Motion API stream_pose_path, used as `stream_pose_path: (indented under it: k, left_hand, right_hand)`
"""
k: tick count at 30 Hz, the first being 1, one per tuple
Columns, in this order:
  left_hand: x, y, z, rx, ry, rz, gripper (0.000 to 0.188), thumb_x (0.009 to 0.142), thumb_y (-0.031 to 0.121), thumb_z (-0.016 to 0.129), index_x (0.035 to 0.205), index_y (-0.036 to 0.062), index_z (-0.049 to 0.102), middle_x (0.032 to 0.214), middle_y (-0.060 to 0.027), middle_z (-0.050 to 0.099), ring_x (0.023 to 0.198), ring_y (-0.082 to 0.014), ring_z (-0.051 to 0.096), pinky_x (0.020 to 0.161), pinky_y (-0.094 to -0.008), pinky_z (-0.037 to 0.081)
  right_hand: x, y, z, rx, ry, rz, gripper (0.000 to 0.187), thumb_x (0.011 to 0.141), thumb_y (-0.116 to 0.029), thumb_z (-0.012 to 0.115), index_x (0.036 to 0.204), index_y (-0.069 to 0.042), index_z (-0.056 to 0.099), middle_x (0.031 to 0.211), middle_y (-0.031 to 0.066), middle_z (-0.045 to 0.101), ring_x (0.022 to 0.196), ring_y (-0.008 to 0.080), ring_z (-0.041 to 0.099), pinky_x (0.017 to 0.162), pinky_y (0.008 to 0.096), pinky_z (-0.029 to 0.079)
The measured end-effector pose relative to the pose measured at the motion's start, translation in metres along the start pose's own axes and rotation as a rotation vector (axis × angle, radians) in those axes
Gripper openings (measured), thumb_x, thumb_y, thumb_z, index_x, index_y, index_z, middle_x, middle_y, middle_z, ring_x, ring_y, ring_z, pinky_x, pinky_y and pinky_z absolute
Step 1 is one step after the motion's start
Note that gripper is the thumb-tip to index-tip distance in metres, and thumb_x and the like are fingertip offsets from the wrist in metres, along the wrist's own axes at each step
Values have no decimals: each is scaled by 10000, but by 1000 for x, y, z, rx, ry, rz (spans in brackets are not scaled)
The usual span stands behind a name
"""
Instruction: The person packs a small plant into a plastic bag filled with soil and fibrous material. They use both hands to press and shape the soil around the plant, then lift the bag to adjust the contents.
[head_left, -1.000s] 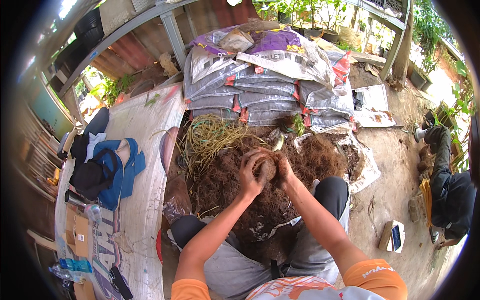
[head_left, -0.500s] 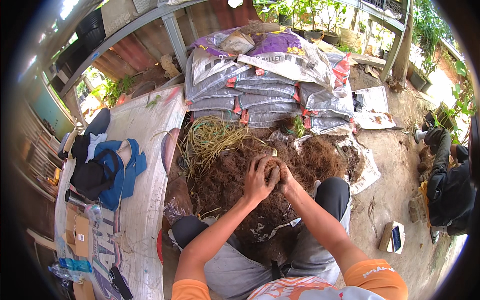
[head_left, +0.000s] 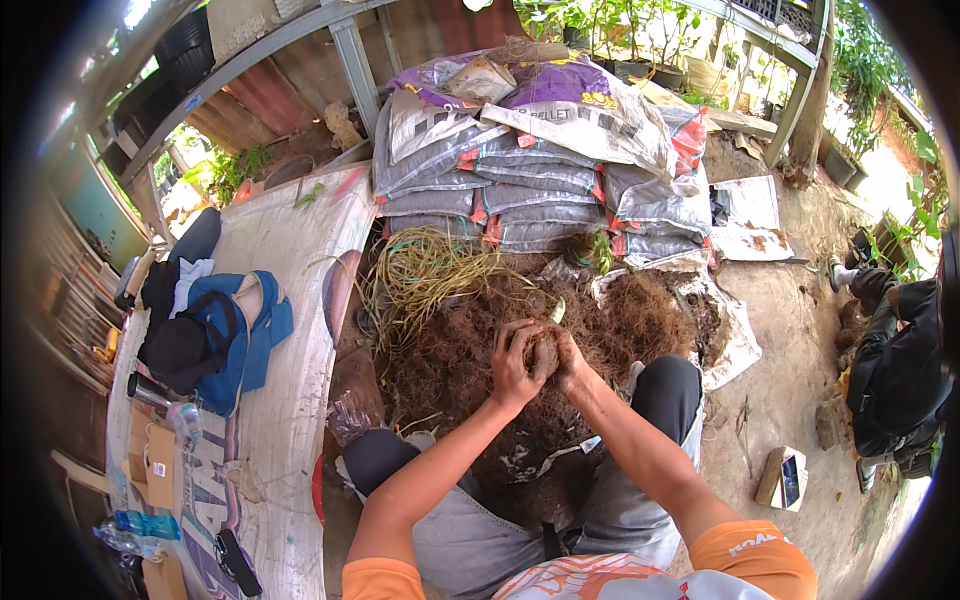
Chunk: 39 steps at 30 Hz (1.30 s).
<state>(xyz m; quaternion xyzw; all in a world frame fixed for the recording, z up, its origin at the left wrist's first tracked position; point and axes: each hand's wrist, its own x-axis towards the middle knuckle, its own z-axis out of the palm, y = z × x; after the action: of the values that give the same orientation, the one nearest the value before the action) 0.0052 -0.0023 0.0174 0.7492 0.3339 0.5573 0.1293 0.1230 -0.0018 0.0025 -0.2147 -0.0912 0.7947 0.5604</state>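
Between my cupped palms is a clump of brown fibre (head_left: 543, 350), mostly covered by the fingers. My left hand (head_left: 517, 365) curls round its left side, and my right hand (head_left: 571, 362) presses it from the right. A pale greenish-white shoot (head_left: 559, 310) sticks up just beyond the fingertips; it seems to come out of the clump. Below and around both hands spreads a heap of loose brown fibre (head_left: 440, 372), resembling coconut husk. A tangle of yellowish strings (head_left: 425, 280) lies at the heap's far left. Green leaves (head_left: 600, 252) show at its far edge.
Stacked grey sacks (head_left: 545, 205) rise behind the heap. On my left, a pale-covered table (head_left: 290, 420) carries a blue bag (head_left: 262, 335), bottles and a cardboard box (head_left: 152, 460). A phone on a block (head_left: 785, 478) sits on the right floor, near another person (head_left: 895, 370).
The pale shoot stands out farther beyond my fingertips and leans right. My hands stay closed round the clump, slightly turned. The person at the right has shifted.
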Motion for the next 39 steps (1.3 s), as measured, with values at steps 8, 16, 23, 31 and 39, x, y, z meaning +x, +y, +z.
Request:
stream_pose_path:
  k: [8,16,23,31,39]
  left_hand:
    - [-10,-10,6,-49,-44,-45,205,846,126,554,1019,19,580,1028,-181,570,975,-358,549,862,-449,448]
    - [29,29,-23,-48,-189,193,283,844,186,552,1082,35,583,1154,-176,543,1065,-366,528,937,-460,432]
    - [2,-7,-7,60,-124,232,241,812,174,572,1022,67,623,1015,-141,589,962,-345,560,872,-459,484]
    - [-10,-15,4,61,-108,217,197,777,144,575,950,65,627,916,-151,576,845,-340,552,756,-452,487]
    - [-12,-10,3,114,-108,201,192,791,158,564,954,74,621,915,-145,563,814,-340,543,721,-455,465]
  right_hand:
    - [11,3,-24,7,69,81,219,932,-292,473,1052,-126,550,1028,57,596,947,212,603,852,411,529]
    - [0,-8,-7,128,-106,32,287,938,-245,486,1176,-94,539,1112,75,588,952,206,607,837,371,539]
    - [-20,2,31,-48,152,-29,262,898,-384,499,962,-140,572,932,21,587,835,186,586,769,405,510]
    - [1,5,-2,-8,179,50,301,899,-426,475,916,-146,584,901,31,603,835,202,592,736,426,509]
    - [0,9,-7,38,239,75,315,882,-453,497,880,-153,591,930,56,598,833,219,582,735,418,517]
